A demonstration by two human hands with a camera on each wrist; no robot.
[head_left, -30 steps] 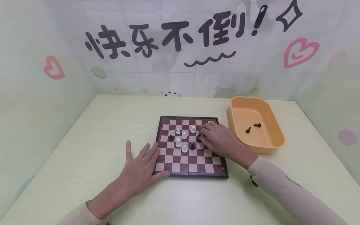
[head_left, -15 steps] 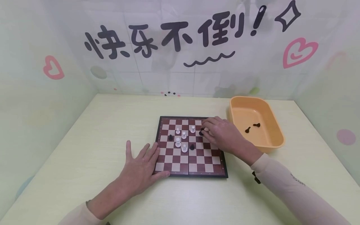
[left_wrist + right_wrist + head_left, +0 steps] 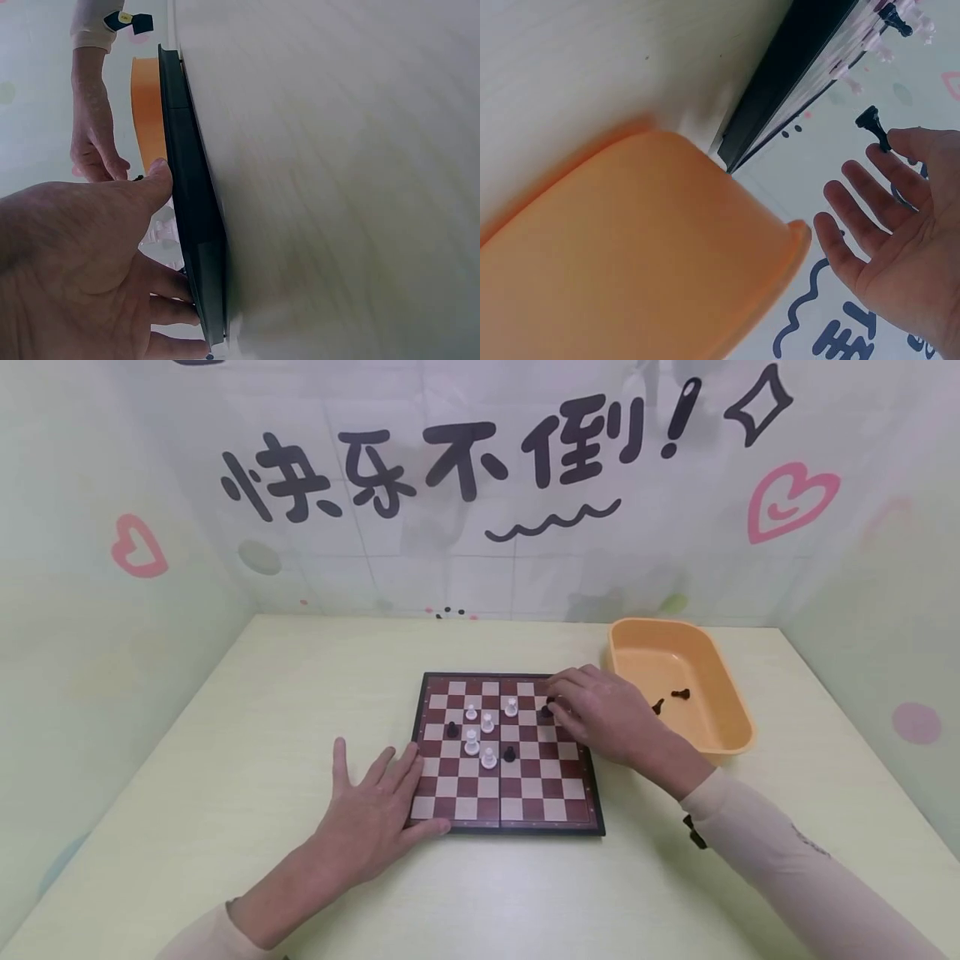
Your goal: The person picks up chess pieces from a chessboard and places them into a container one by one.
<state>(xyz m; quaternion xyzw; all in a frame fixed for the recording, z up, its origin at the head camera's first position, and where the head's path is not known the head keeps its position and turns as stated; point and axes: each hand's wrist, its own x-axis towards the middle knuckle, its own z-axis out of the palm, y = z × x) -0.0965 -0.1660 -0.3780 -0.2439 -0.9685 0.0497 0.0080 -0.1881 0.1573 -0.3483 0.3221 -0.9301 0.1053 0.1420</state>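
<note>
A brown-and-white checkered chessboard (image 3: 532, 811) with a black frame lies on the table. Along its left edge my left hand (image 3: 358, 831) rests with fingers spread, the thumb on the front rim. The thumb and index finger of my right hand (image 3: 611, 712) pinch a black chess piece (image 3: 870, 121) by its top, base facing the board, over its back right part. Several white chess pieces (image 3: 471, 742) stand around the middle. Two more black chess pieces stand on the board, a left one (image 3: 452, 729) and one right of the fold (image 3: 510, 753).
Close behind the right hand, an orange plastic tub (image 3: 738, 727) stands at the back right, with two black chess pieces (image 3: 681, 694) lying in it. Behind the table (image 3: 330, 652) rises a pale wall covering (image 3: 442, 577) with large dark lettering.
My right hand has moved back and to the right over the board with the black chess piece between its fingers. The left hand stays at the board's edge.
</note>
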